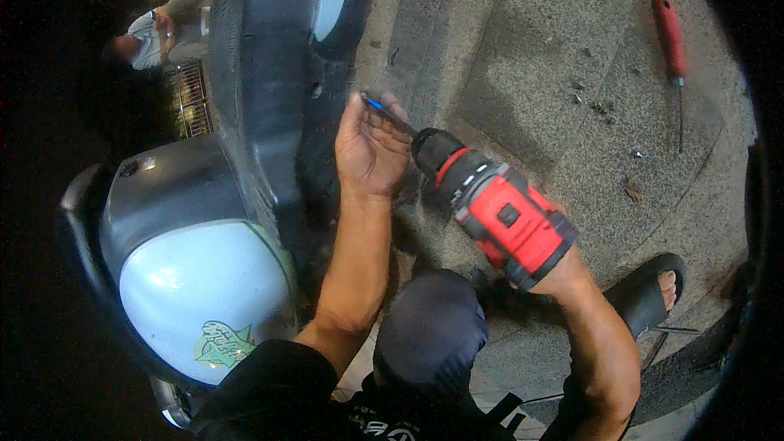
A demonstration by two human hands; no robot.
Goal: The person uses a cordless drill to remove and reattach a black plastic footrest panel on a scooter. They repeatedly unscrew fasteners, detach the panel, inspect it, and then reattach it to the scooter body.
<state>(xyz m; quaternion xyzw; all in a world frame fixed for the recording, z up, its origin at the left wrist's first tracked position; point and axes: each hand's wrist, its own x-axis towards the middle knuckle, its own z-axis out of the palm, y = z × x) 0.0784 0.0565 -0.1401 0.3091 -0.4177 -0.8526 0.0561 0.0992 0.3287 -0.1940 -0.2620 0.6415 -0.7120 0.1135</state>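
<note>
My right hand (565,271) is wrapped round the handle of a red and black cordless drill (510,216), which points up and to the left. A long bit with a blue section (374,104) reaches from its chuck (434,149) to my left hand (374,151). The left palm is turned up, its fingers curled and its thumb at the bit's tip. Something tiny may sit between thumb and fingers there, but I cannot make it out. Just left of this hand is the dark plastic body (269,98) of a scooter with pale blue panels (204,294).
A red-handled screwdriver (670,41) lies on the stone pavement (506,57) at the far right. Several small screws (603,108) are scattered nearer. My sandalled foot (653,294) rests at the lower right. Another person (155,37) sits beyond the scooter at the upper left.
</note>
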